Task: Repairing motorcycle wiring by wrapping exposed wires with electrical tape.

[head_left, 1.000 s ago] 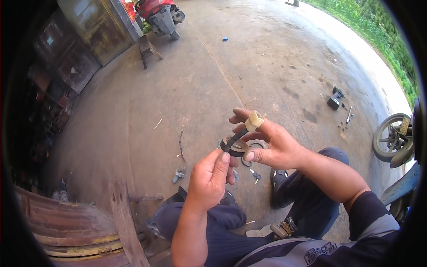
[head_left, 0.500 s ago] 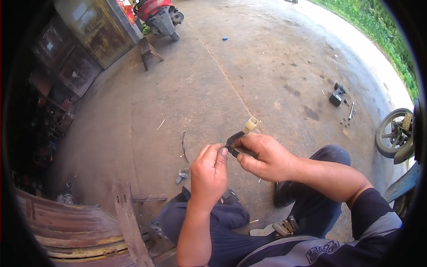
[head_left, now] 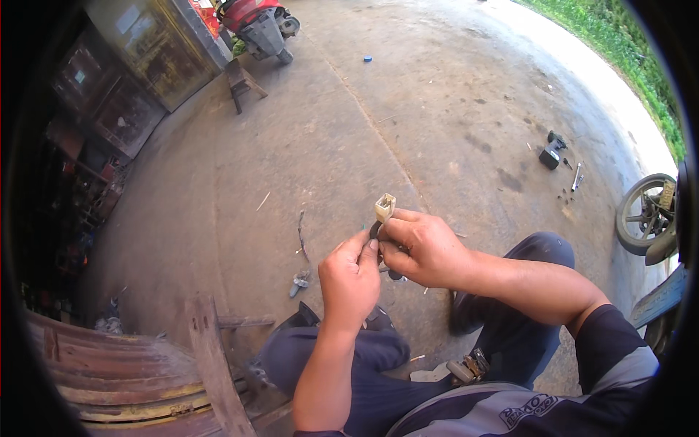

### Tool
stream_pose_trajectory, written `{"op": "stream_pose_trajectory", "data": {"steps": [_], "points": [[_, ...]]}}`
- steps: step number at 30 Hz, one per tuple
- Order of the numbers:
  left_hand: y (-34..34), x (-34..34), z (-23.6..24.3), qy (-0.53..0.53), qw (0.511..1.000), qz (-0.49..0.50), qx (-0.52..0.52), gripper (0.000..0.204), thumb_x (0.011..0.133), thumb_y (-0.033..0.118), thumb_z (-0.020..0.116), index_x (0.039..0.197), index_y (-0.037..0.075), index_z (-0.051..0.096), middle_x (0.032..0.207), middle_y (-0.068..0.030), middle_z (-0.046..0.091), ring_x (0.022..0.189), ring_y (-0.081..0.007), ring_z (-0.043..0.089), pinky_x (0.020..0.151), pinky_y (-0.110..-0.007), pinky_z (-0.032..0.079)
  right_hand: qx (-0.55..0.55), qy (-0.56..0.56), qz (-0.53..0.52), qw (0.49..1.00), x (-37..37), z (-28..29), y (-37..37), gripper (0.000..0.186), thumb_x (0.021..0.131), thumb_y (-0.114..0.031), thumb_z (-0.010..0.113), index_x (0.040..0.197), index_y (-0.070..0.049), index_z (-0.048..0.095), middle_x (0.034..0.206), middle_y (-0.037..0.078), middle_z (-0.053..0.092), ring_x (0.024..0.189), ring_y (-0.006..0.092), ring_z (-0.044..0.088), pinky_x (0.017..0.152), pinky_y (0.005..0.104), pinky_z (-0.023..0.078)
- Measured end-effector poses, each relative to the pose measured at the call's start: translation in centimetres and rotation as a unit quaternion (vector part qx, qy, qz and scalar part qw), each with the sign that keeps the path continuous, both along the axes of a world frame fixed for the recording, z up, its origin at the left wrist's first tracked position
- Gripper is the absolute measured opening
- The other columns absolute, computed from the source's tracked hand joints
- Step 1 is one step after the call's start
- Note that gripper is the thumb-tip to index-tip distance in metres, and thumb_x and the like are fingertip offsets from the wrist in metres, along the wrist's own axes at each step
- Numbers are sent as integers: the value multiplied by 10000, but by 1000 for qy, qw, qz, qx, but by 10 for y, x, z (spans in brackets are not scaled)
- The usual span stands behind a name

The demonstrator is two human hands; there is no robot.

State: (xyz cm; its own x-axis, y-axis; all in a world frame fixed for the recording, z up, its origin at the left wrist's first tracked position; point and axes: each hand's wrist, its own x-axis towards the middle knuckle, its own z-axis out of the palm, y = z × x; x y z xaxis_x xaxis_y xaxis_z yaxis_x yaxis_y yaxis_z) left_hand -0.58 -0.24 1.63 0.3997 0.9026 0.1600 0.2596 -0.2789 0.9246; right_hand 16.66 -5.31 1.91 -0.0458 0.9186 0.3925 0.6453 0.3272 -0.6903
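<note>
Both hands meet near the middle, over the floor. My left hand (head_left: 349,280) is closed, its thumb and fingertips pinching a black-wrapped cable (head_left: 375,231). My right hand (head_left: 428,249) grips the same cable close beside it, fingers curled, touching the left fingertips. A cream-coloured plastic plug connector (head_left: 384,208) sticks up from the cable's upper end, its open face upward. A dark end of the cable (head_left: 395,275) shows below my right hand. The part between my fingers is hidden. Left of my hands, a thin dark piece of wire (head_left: 301,231) lies on the floor.
A bolt-like metal part (head_left: 298,283) lies left of my left wrist. A wooden bench (head_left: 211,364) stands at lower left. At right are a cordless power tool (head_left: 553,151), a small metal tool (head_left: 577,177) and a wheel (head_left: 646,215). A red scooter (head_left: 258,29) stands far off.
The plug connector has swung left and now stands more upright. My hands have drawn closer together, the left shifting slightly right, and the black cable shows less between them.
</note>
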Motion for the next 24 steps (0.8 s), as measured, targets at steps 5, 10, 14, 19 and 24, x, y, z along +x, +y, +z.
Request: {"op": "stream_pose_trajectory", "data": {"steps": [5,10,14,19,24], "points": [[2,-2,-7,-37,994,-15,-98,243,1056,7,648,1255,-73,765,963,-29,766,851,-78,660,743,-282,558,79,-91,-4,993,-6,-3,-8,192,873,-162,749,877,-24,615,873,148,606,824,379,649,719,492,541],[44,-11,-27,167,965,173,109,164,1066,44,657,1123,-63,767,904,-47,747,787,-139,692,762,-281,572,120,-54,302,944,-61,23,-70,247,823,-243,765,876,-91,578,945,82,550,844,267,614,733,402,532],[58,-21,-14,-244,954,57,-166,178,1056,100,718,1191,-15,717,1018,-111,755,868,-226,745,841,-395,646,177,-62,405,895,-82,13,-95,193,889,-240,692,926,-80,591,979,76,561,897,225,626,781,358,524],[45,-48,-2,-310,931,32,-191,101,1013,70,769,1084,21,718,1007,-113,758,901,-222,749,933,-441,649,3,-5,183,983,-14,0,-29,159,884,-133,709,936,-16,614,936,149,614,854,397,668,741,496,565],[38,-47,17,-352,919,-3,-176,115,981,59,803,1068,43,730,1067,-102,767,1001,-221,731,968,-432,622,28,6,115,993,3,6,-15,111,911,-109,693,952,-6,691,1280,211,687,1015,402,730,859,464,606]]}}
